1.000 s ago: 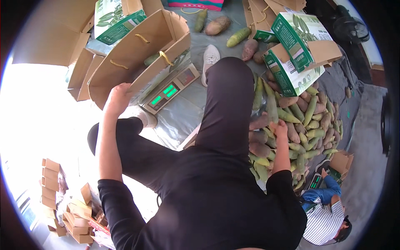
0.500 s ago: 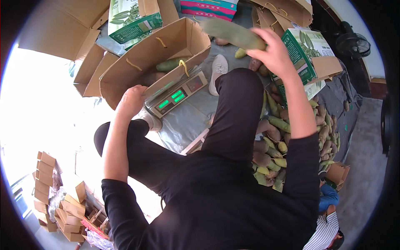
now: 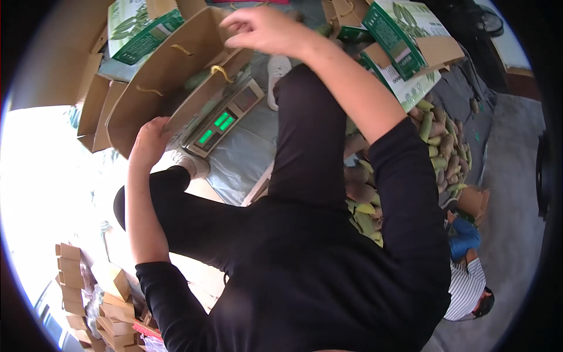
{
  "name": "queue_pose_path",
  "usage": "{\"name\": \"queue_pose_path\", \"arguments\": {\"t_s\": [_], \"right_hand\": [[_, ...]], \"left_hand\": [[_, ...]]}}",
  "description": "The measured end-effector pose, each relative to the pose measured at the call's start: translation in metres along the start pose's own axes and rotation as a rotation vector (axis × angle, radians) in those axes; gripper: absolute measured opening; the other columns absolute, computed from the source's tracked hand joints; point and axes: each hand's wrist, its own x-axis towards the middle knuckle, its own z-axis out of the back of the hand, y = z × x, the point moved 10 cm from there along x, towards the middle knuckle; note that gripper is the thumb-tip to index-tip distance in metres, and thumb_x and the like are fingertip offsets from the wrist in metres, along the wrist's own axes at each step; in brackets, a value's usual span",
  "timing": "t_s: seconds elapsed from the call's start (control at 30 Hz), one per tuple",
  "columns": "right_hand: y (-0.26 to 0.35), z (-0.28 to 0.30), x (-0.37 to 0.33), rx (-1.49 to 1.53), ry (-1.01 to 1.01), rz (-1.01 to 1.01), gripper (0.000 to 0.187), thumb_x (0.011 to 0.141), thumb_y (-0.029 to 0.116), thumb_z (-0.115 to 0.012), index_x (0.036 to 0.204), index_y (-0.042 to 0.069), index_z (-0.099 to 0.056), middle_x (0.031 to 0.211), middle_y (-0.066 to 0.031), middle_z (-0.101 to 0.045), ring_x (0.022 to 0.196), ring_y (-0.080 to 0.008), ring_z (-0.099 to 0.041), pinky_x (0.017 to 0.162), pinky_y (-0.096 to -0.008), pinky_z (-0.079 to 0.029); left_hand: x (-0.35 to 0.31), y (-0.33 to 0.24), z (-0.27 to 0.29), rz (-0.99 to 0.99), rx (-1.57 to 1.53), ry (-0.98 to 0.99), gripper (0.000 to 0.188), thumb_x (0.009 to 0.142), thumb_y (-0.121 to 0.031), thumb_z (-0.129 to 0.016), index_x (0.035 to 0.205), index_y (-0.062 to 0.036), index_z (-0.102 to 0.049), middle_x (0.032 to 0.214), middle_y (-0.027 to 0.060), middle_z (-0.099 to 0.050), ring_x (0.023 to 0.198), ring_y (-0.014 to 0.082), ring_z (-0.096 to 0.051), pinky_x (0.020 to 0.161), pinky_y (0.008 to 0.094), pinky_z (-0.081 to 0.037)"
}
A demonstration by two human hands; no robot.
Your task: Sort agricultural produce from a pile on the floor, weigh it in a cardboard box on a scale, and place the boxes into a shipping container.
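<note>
An open cardboard box (image 3: 202,97) with yellow rope handles stands tilted on a digital scale (image 3: 226,122) with lit green displays. My left hand (image 3: 151,139) pinches the near wall of the box at its left corner. Over the box's right end is my right hand (image 3: 264,30), its fingers apart and slightly blurred, with nothing visible between them. Inside the box a green radish (image 3: 196,80) shows in part behind the near wall; the rest of the contents is hidden.
A heap of green and reddish-brown radishes (image 3: 443,141) lies to my right. Green-and-white printed boxes (image 3: 404,35) stand beyond it, another printed box (image 3: 143,29) at the far left. A co-worker in a striped shirt (image 3: 466,290) is at lower right; cartons (image 3: 114,311) sit at lower left.
My right hand has swung left from beside the printed boxes to over the cardboard box. The long green radish it held is out of sight. My left hand stays on the box wall.
</note>
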Motion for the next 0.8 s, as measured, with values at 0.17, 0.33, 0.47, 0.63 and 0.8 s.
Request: {"name": "queue_pose_path", "arguments": {"t_s": [0.17, 0.33, 0.47, 0.63, 0.8], "right_hand": [[-0.117, 0.088, -0.114, 0.128, -0.325, -0.308, 0.041, 0.076, 0.026, -0.067, 0.110, 0.005, -0.060, 0.095, -0.0109, -0.065, 0.088, -0.0215, -0.061, 0.077, -0.0310, -0.048], [-0.237, 0.061, -0.258, -0.339, -0.216, -0.553, 0.033, 0.073, 0.028, -0.067, 0.096, 0.005, -0.062, 0.093, -0.0143, -0.064, 0.088, -0.0316, -0.061, 0.078, -0.0391, -0.048], [-0.313, 0.017, -0.391, -0.475, -0.194, -0.853, 0.038, 0.072, 0.028, -0.067, 0.100, 0.002, -0.063, 0.099, -0.0191, -0.063, 0.097, -0.0346, -0.059, 0.082, -0.0407, -0.047], [-0.342, -0.068, -0.529, 0.349, -0.502, -1.662, 0.038, 0.078, 0.034, -0.068, 0.102, 0.007, -0.058, 0.086, -0.0088, -0.054, 0.076, -0.0274, -0.051, 0.070, -0.0463, -0.047], [-0.348, -0.110, -0.583, 0.596, -0.775, -1.817, 0.051, 0.074, 0.031, -0.074, 0.116, 0.011, -0.052, 0.108, -0.0085, -0.046, 0.089, -0.0250, -0.045, 0.076, -0.0479, -0.044]], "left_hand": [[0.003, -0.004, -0.001, 0.064, -0.019, 0.014, 0.030, 0.076, -0.006, -0.053, 0.105, 0.0003, -0.060, 0.098, 0.0204, -0.061, 0.094, 0.0353, -0.058, 0.083, 0.0384, -0.044], [0.001, -0.001, 0.000, 0.028, 0.050, -0.015, 0.031, 0.076, -0.007, -0.054, 0.105, 0.0004, -0.060, 0.097, 0.0206, -0.061, 0.094, 0.0351, -0.058, 0.083, 0.0384, -0.044], [0.011, 0.004, -0.011, 0.116, -0.055, 0.030, 0.031, 0.076, -0.008, -0.054, 0.105, -0.0003, -0.061, 0.099, 0.0204, -0.061, 0.096, 0.0350, -0.058, 0.083, 0.0388, -0.044], [0.000, 0.016, -0.006, 0.146, 0.032, -0.011, 0.032, 0.076, -0.009, -0.055, 0.106, -0.0015, -0.060, 0.100, 0.0198, -0.061, 0.097, 0.0354, -0.057, 0.085, 0.0399, -0.044], [0.006, 0.014, -0.008, 0.084, 0.068, -0.022, 0.032, 0.077, -0.010, -0.057, 0.108, 0.0002, -0.059, 0.102, 0.0196, -0.061, 0.098, 0.0363, -0.056, 0.086, 0.0400, -0.043]]}}
